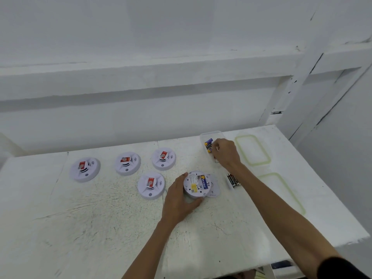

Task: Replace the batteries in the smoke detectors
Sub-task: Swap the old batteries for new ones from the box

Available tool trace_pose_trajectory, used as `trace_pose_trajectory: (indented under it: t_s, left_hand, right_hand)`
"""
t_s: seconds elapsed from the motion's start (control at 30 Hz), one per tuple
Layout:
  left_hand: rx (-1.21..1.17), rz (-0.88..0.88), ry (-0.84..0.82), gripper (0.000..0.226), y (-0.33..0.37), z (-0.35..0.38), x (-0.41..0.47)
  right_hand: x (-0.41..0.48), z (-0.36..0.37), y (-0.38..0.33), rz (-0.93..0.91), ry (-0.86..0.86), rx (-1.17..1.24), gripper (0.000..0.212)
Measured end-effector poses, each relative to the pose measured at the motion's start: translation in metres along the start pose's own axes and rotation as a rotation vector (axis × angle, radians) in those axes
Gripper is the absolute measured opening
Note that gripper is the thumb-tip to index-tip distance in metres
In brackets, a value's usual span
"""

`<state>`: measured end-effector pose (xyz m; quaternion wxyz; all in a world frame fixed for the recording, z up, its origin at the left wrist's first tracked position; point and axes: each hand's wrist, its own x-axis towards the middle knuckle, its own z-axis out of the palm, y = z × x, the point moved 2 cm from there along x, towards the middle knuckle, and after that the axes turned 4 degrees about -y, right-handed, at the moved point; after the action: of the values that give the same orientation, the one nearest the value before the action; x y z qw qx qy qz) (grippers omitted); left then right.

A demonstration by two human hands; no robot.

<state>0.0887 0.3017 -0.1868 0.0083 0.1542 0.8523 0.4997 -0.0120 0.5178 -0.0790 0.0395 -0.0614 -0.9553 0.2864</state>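
My left hand (pixel 179 198) grips the opened smoke detector (pixel 196 185) by its rim; 1 blue battery (pixel 203 183) sits in its bay. My right hand (pixel 225 153) reaches into the clear box (pixel 211 134) near the table's (pixel 100 228) far edge, fingers bunched over the batteries there. I cannot tell whether they pinch one. 4 closed detectors (pixel 127 163) lie to the left, the nearest just beside my left hand. Dark batteries (pixel 233 180) lie beside my right forearm. 2 lids (pixel 252 150) lie toward the right edge. Wide tabletop stretches from the detectors to the near edge.
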Motion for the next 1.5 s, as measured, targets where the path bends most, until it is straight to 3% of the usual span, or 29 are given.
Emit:
trace_pose_trajectory:
  t_s: [0.13, 0.27, 0.37, 0.6, 0.8, 1.0, 1.2, 1.33, 1.5]
  left_hand:
    - [0.039, 0.013, 0.007, 0.087, 0.001, 0.000, 0.000]
    - [0.049, 0.003, 0.010, 0.087, 0.000, 0.001, 0.003]
    - [0.047, 0.007, 0.020, 0.084, 0.002, 0.000, 0.003]
    - [0.028, -0.014, 0.007, 0.084, 0.006, -0.003, 0.004]
    - [0.030, -0.012, 0.005, 0.086, 0.007, -0.003, 0.003]
    - [0.016, -0.009, 0.019, 0.086, 0.012, -0.007, 0.003]
    - [0.040, -0.042, 0.003, 0.091, 0.005, -0.004, 0.004]
    - [0.069, -0.045, -0.002, 0.094, -0.004, -0.001, 0.005]
    - [0.026, -0.044, 0.000, 0.082, 0.009, -0.005, 0.004]
  right_hand:
    - [0.026, 0.014, 0.008, -0.014, -0.135, -0.168, 0.029]
    - [0.042, 0.027, 0.008, -0.093, -0.240, -0.375, 0.025]
    - [0.043, 0.030, 0.005, -0.099, -0.225, -0.475, 0.025]
    - [0.040, 0.032, 0.004, -0.151, -0.195, -0.504, 0.018]
    - [0.035, 0.026, 0.001, -0.143, -0.277, -0.526, 0.018]
    - [0.034, 0.019, 0.008, -0.158, -0.200, -0.354, 0.038]
    - [0.015, 0.001, 0.002, -0.178, 0.052, -0.120, 0.012]
    - [-0.002, -0.008, -0.007, -0.204, 0.109, -0.058, 0.010]
    - [-0.029, -0.007, -0.014, -0.210, 0.115, 0.124, 0.010]
